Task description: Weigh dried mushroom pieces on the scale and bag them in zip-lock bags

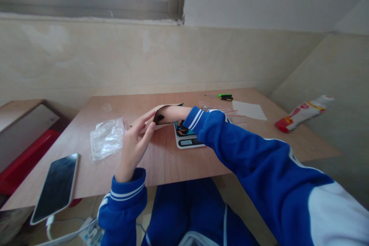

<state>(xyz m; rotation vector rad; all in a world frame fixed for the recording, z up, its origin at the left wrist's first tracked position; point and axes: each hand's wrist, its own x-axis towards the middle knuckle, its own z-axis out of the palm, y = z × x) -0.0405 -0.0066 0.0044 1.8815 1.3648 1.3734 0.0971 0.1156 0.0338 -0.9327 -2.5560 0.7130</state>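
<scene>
My left hand (137,142) holds the open mouth of a brown paper bag (165,107) above the wooden table (161,161), fingers pinching its lower edge. My right hand (170,114) reaches into the bag up to the wrist, so its fingers are hidden. Under my right forearm stands a small white digital scale (188,141) with dark items on its blue platform.
A crumpled clear plastic bag (107,138) lies left of my hands. A phone (56,186) rests at the table's front left edge. Clear zip bags (227,112), a white sheet (249,110) and a green screwdriver (225,96) lie at the back right. A white and red bottle (302,114) lies at the right edge.
</scene>
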